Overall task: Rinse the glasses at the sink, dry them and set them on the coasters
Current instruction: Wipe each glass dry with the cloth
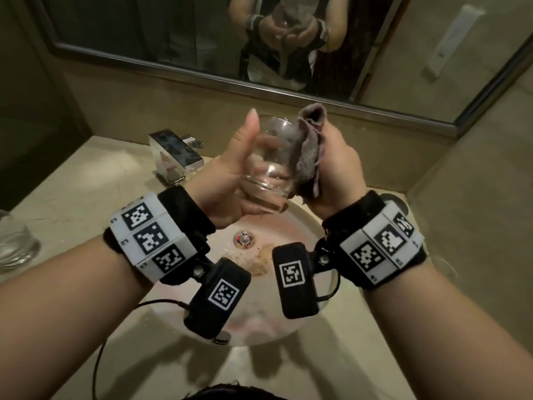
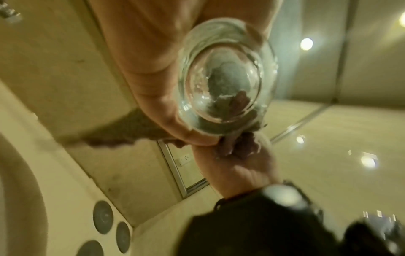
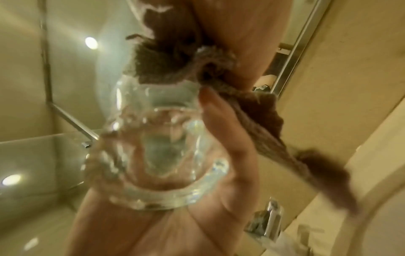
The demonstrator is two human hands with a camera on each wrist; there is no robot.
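My left hand (image 1: 242,157) grips a clear glass (image 1: 268,163) above the sink, thumb up along its near side and fingers wrapped round the far side. The glass tilts, its thick base (image 2: 223,86) toward me. My right hand (image 1: 337,168) holds a bunched grey-pink cloth (image 1: 311,148) against the glass's right side and rim. In the right wrist view the cloth (image 3: 263,121) hangs beside the glass (image 3: 157,147). A second glass (image 1: 14,243) stands on the counter at far left. Three round grey coasters (image 2: 103,217) lie on the counter in the left wrist view.
The round basin (image 1: 300,223) with its drain (image 1: 244,240) lies right under my hands. A chrome faucet (image 1: 173,154) stands at its back left. A mirror (image 1: 173,30) spans the wall behind. Walls close in on the right.
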